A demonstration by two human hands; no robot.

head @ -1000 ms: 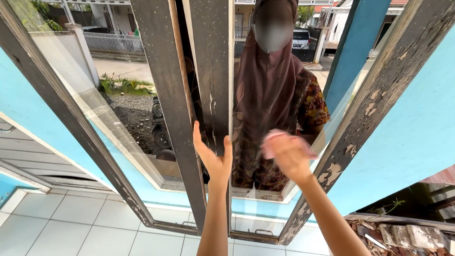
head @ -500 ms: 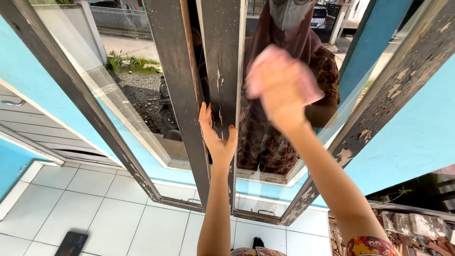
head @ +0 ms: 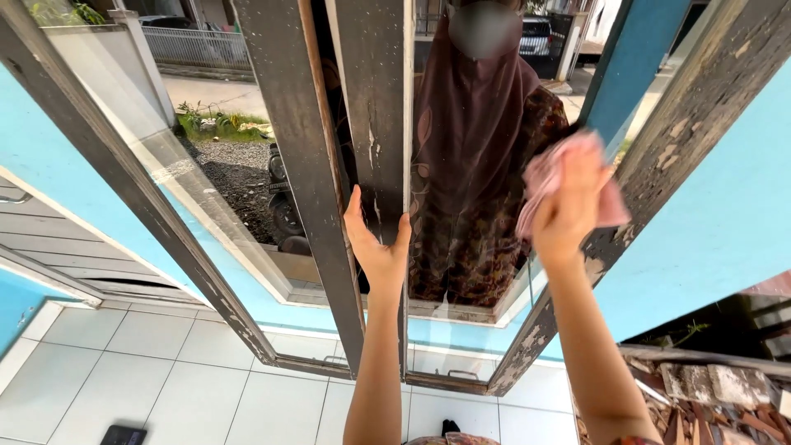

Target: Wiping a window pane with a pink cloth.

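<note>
Up against the glass, we press a pink cloth (head: 568,185) to the right-hand window pane (head: 470,247), high near its right edge. Our right hand (head: 568,210) has its grip clenched on the cloth, fingers bunched over the folds, and the cloth spills out past the hand on both sides, its right corner overlapping the peeling grey frame (head: 659,156) beside it.

Our left hand (head: 377,243) rests on the middle post (head: 375,124) between the two panes, thumb and fingers spread to either side of the wood; its grip is loose and holds nothing, only bracing against the post. The two hands are well apart, with the pane between them.

In the glass we see the reflection of a person (head: 486,156) in a dark brown headscarf and patterned clothes. A second grey post (head: 284,124) stands just left of the middle one, and beyond it the left pane (head: 222,165) shows gravel, a patch of grass and a fence. Light blue wall (head: 725,206) lies to the right of the frame.

Below the window is a white tiled floor (head: 165,387), with a dark phone (head: 124,434) lying at its lower left edge. Broken bricks and rubble (head: 709,387) lie at lower right.
</note>
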